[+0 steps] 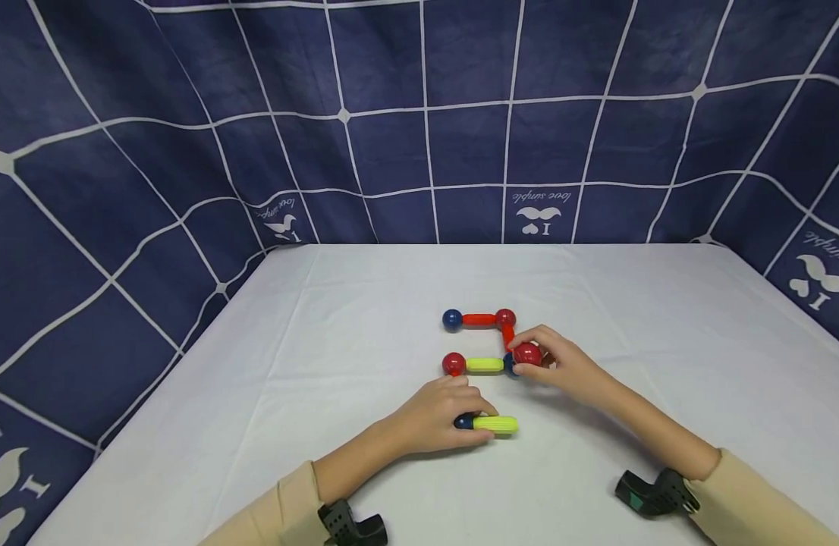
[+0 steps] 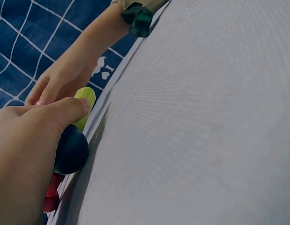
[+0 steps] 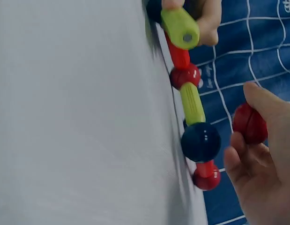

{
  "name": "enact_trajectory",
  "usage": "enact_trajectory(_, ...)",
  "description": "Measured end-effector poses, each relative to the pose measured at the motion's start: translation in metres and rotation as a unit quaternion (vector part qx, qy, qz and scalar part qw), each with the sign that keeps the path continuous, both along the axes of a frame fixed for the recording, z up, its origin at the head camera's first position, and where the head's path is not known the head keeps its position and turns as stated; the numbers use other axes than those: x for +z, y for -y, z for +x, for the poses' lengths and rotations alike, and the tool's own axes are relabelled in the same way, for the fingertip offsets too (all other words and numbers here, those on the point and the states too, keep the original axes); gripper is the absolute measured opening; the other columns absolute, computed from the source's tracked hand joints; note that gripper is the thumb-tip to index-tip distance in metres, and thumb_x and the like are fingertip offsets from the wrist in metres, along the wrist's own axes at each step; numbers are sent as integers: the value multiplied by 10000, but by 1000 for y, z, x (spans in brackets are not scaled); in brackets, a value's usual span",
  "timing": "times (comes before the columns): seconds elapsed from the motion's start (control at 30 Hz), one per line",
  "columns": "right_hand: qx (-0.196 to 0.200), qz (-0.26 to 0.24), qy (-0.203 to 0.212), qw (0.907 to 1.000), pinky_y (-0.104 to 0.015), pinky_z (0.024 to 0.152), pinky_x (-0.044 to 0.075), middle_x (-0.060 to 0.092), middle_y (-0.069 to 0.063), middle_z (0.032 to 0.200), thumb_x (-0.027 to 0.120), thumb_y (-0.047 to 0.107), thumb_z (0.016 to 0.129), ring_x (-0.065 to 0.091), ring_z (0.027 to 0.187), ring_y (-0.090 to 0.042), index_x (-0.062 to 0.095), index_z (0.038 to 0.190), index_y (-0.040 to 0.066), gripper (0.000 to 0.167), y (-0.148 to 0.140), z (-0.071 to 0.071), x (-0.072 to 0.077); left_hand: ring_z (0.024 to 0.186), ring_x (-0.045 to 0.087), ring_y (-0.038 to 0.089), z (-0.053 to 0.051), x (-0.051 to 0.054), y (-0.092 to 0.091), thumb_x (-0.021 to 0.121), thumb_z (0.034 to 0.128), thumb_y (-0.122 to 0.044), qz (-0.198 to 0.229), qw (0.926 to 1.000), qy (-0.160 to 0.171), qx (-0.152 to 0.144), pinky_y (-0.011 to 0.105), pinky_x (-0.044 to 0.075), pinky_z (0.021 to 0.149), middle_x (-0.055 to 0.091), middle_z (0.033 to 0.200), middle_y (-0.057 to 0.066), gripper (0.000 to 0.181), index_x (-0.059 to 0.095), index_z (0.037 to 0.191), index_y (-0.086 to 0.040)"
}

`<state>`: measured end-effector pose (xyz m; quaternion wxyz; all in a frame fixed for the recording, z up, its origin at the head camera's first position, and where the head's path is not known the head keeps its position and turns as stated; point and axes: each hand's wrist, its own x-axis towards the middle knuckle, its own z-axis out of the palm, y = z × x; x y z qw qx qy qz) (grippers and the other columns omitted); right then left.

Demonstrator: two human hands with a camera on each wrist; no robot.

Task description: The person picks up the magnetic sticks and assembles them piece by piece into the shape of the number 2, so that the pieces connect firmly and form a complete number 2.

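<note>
My left hand pinches the lower yellow-green rod beside its navy ball; in the left wrist view the thumb lies on that rod. A red rod, mostly covered in the head view, runs from this corner to a red ball. Another yellow-green rod joins that ball to a navy ball. Between thumb and fingers my right hand holds a loose red ball. The right wrist view shows this red ball apart from the chain.
From the middle navy ball, a short red rod leads back to a red ball. A red rod continues left to a blue ball. White cloth covers the table, with a navy checked curtain behind.
</note>
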<state>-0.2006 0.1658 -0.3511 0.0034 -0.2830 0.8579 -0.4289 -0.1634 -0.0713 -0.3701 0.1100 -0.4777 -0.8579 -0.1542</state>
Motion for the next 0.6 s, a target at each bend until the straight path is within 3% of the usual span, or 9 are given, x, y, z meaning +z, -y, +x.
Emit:
enact_trajectory(0.13,587,-400,1192,9903,-200,701,472,511,-146,1100,622,166,852,529,840,-96,475,1175,81,365,-8,15,-11,718,419,6,0,-1,1,627,815,-405,42,10000,68,6,84,286,651,578,763,-149,227,679,973,-251)
enact_trajectory(0.23,954,-451,1662,9804,-209,749,492,482,-194,1139,597,148,868,559,887,-94,437,1176,46,362,-13,22,-19,721,427,9,0,0,1,631,812,-400,61,9999,81,19,87,292,654,590,770,-148,222,684,965,-249)
enact_trajectory(0.43,1124,-99,1328,9847,-193,814,450,553,-72,1064,625,182,847,522,947,-44,518,1077,120,262,-20,29,-28,736,441,10,-1,1,0,634,809,-395,29,9998,171,69,85,294,657,614,794,-145,216,689,953,-245)
enact_trajectory(0.6,1390,188,1386,9804,-199,807,444,566,-28,1026,640,206,837,513,937,-73,530,1056,169,248,-19,29,-28,734,443,9,0,2,0,630,815,-387,-10,9996,278,88,82,293,655,622,795,-142,216,693,957,-237)
